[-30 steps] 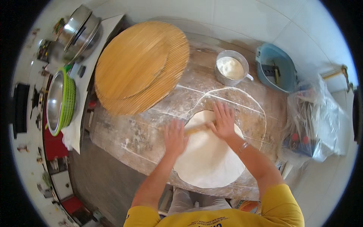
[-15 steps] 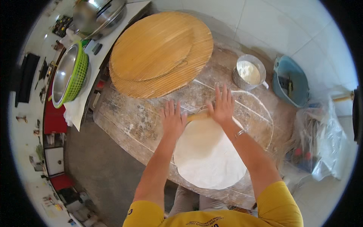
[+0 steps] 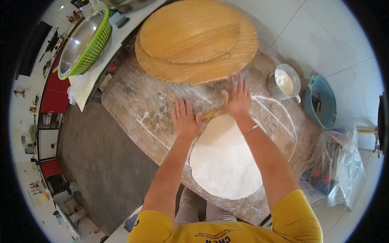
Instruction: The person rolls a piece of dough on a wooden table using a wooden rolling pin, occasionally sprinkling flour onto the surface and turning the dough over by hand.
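A large flat sheet of white dough (image 3: 227, 162) lies on the floured wooden board (image 3: 158, 129) in front of me. At its far edge is a wooden rolling pin (image 3: 213, 114), of which a short stretch shows between my hands. My left hand (image 3: 187, 118) lies flat over the pin's left part, fingers stretched forward. Over its right part rests my right hand (image 3: 237, 98), also flat with fingers extended and a bracelet on the wrist. Neither hand wraps round the pin. Its ends are hidden beneath the hands.
Two round slatted wooden lids (image 3: 196, 36) lie stacked at the back. Behind on the right stand a clear cup of flour (image 3: 284, 82) and a blue basin (image 3: 319, 101). A plastic bag (image 3: 338, 166) sits far right. A green colander (image 3: 90, 52) holding a steel bowl is on the left counter.
My view has shifted, so the lids sit higher and the cup farther right. Both hands have pushed forward over the rolling pin, and the dough's far end looks narrower.
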A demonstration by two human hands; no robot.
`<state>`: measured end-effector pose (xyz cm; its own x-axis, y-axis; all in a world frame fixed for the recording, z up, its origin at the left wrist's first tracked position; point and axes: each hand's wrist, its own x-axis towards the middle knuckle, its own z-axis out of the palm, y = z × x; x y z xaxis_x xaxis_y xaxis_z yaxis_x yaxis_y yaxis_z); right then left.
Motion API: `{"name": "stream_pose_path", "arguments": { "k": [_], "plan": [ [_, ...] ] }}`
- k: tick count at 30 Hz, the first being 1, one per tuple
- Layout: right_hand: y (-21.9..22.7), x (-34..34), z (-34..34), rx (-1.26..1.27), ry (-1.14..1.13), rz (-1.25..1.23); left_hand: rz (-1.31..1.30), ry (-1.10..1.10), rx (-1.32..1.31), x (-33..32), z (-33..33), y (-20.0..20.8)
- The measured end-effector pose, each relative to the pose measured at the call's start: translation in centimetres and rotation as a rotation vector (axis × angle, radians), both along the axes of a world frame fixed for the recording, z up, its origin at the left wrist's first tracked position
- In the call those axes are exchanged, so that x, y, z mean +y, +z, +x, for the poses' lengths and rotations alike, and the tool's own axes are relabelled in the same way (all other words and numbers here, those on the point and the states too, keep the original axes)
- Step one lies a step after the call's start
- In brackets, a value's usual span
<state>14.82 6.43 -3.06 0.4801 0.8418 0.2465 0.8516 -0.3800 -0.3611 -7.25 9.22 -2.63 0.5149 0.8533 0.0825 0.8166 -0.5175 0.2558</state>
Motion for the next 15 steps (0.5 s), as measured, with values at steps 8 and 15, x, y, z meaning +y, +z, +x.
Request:
{"name": "stream_pose_path", "arguments": {
  "k": [8,15],
  "plan": [
    [1.2,-21.8,-1.6,0.011,0.48,-0.442,-0.277,-0.329,0.021,-18.0,-11.0,0.0],
    [-0.5,-5.6,-2.6,-0.169,0.418,-0.182,-0.114,0.105,0.022,-9.0,-5.8,-0.8]
  ]
}}
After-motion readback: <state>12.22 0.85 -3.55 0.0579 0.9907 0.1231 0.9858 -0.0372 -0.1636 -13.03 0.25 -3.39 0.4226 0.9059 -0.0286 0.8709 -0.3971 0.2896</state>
